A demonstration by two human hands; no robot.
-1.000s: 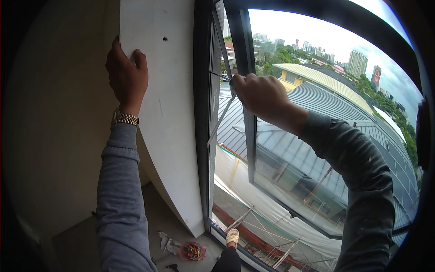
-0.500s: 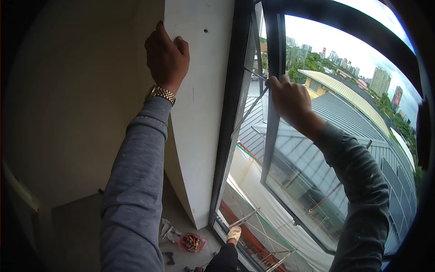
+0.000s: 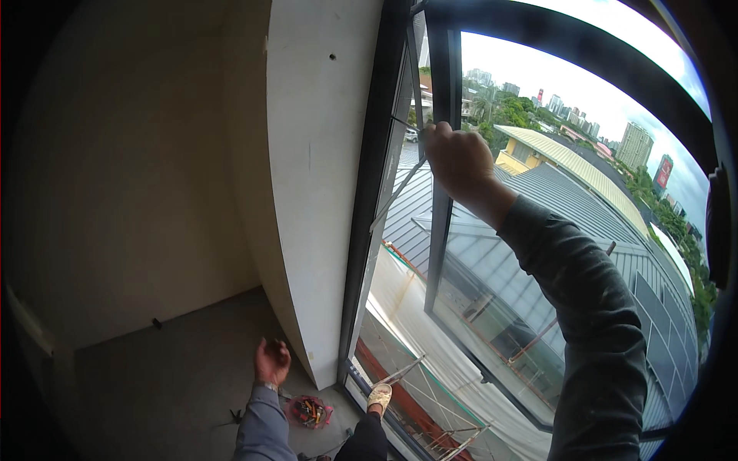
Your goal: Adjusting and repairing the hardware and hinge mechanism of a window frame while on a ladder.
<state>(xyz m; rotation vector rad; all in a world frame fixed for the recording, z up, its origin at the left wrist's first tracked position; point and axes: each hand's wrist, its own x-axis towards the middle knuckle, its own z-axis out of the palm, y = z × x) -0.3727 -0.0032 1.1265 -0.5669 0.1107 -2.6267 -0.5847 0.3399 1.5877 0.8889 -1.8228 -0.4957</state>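
Observation:
My right hand (image 3: 461, 157) is raised at the dark frame of the tilted-out window sash (image 3: 443, 92). Its fingers are closed round the end of a thin dark rod (image 3: 406, 124) that runs left to the fixed window frame (image 3: 367, 161); the gripped end is hidden, so its kind cannot be told. Just below, a pale metal stay arm (image 3: 396, 198) slants from the fixed frame up toward the same hand. My left hand (image 3: 272, 361) hangs low over the floor, palm up, its fingers apart and nothing in them.
A white wall column (image 3: 311, 192) with a small hole stands left of the window. On the grey floor sits a pink bag of hand tools (image 3: 310, 412), near my sandalled foot (image 3: 379, 397) at the sill. Outside lie scaffolding (image 3: 438, 415) and metal roofs (image 3: 569, 203).
My left hand has come off the upper edge of the wall column and dropped to low over the floor. The right hand keeps its hold at the sash; the view has shifted slightly.

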